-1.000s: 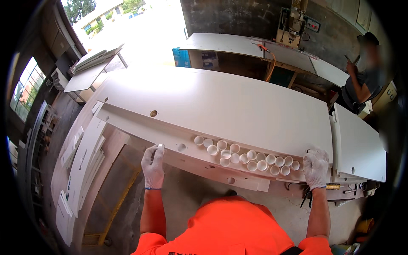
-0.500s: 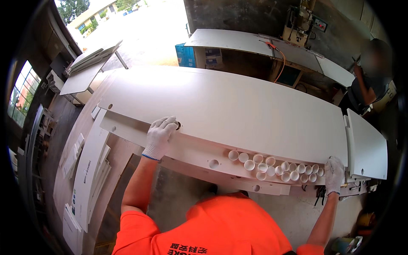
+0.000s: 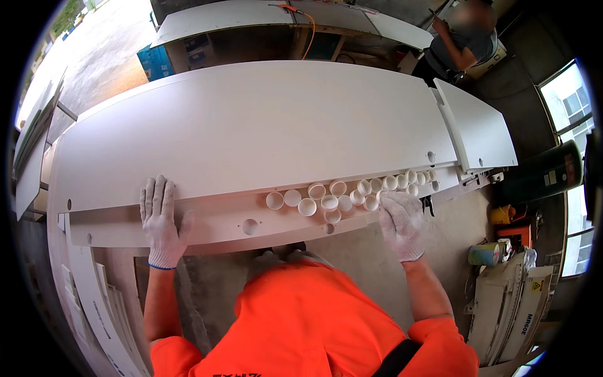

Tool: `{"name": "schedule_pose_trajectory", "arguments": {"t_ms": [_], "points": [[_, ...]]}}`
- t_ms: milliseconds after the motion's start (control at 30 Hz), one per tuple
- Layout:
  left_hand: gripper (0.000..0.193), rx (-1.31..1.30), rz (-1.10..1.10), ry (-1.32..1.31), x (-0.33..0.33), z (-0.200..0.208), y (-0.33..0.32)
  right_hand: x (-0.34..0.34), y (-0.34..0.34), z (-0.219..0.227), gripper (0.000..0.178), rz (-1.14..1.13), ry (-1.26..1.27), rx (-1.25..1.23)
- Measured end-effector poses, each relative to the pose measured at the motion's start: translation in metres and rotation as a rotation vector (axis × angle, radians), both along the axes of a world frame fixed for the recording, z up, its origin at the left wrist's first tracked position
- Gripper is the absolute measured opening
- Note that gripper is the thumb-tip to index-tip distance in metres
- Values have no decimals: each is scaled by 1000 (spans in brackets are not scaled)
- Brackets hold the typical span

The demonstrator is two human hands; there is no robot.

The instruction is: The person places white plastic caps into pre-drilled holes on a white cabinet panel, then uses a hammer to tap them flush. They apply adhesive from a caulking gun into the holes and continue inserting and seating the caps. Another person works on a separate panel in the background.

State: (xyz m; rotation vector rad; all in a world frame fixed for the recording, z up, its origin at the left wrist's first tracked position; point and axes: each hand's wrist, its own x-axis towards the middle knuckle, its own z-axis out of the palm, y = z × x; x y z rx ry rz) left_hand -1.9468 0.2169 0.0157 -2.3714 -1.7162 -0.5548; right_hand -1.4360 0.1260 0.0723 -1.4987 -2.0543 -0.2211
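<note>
A large white board (image 3: 251,125) lies in front of me on top of a lower white panel (image 3: 207,223), which juts out toward me and has round holes. My left hand (image 3: 162,220), in a white knit glove, is open, its fingers stretched flat over the upper board's near edge and its thumb apart. On the panel's ledge, right of centre, several short round white caps (image 3: 307,207) lie in a loose cluster. My gloved right hand (image 3: 402,223) is beside the caps at their near side. Its fingers are bent and close together; the fingertips and anything under them are hidden.
A smaller white board (image 3: 477,125) adjoins on the right. Beyond the big board stands a long workbench (image 3: 226,17) with an orange hose and a blue box (image 3: 156,61) beside it. A person (image 3: 461,44) stands at the far right. Paint cans (image 3: 487,253) stand on the floor at right.
The view has turned rightward. My left hand has flattened onto the board's edge, away from the dark-ringed hole. My right hand has left the board's right end and moved to the caps.
</note>
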Motion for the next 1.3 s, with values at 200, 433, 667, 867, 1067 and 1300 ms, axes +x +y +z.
{"name": "schedule_pose_trajectory", "arguments": {"t_ms": [200,433,667,867,1067,1300], "points": [[59,73,70,81,15,15,-1,-61,-11,-21,25,122,-2,-125],[24,0,-286,-243,171,27,-23,-62,10,-34,21,182,-14,-153],[19,4,-202,-206,149,16,-41,-62,16,-45,21,284,73,-133],[9,369,275,-228,-40,32,-12,-73,9,-48,27,205,82,-35],[13,398,718,-142,-308,20,17,-102,0,-48,28,165,167,41],[14,253,615,-147,-382,0,36,-153,-18,-50,27,-7,182,32]]}}
